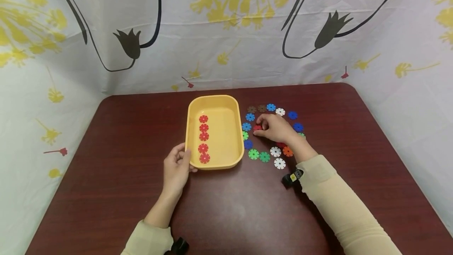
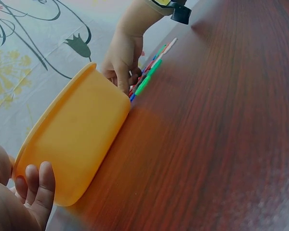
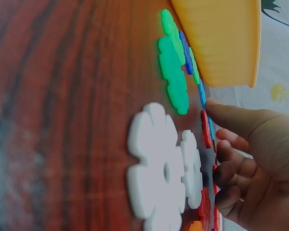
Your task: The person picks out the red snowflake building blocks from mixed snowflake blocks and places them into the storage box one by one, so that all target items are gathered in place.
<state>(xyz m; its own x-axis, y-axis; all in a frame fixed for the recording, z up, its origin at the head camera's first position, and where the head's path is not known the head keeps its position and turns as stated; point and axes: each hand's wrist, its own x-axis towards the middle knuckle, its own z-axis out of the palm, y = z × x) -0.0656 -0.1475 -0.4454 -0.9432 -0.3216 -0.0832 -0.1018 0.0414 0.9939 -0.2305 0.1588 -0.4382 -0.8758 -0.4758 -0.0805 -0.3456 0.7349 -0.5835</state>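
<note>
Near the table's middle, my left hand [image 1: 177,170] grips the lower left corner of a yellow tray [image 1: 215,167], thumb over the rim. Fingers of the left hand [image 2: 33,192] lie against the outer wall of the tray [image 2: 82,139] in the left wrist view. Several red flower-shaped discs [image 1: 203,136] form a column inside. Right of the tray, the thumb and index finger of my right hand [image 1: 277,129] are bent round a red disc [image 1: 257,128] on the table. The right wrist view has this red disc [image 3: 205,128] edge-on beside the right hand [image 3: 255,154].
Around the right hand lie loose discs: blue [image 1: 250,117], brown [image 1: 261,108], green [image 1: 264,157], white [image 1: 279,163] and orange [image 1: 288,151]. Some are partly hidden under the hand. A patterned cloth [image 1: 230,70] hangs behind the dark red table [image 1: 141,129].
</note>
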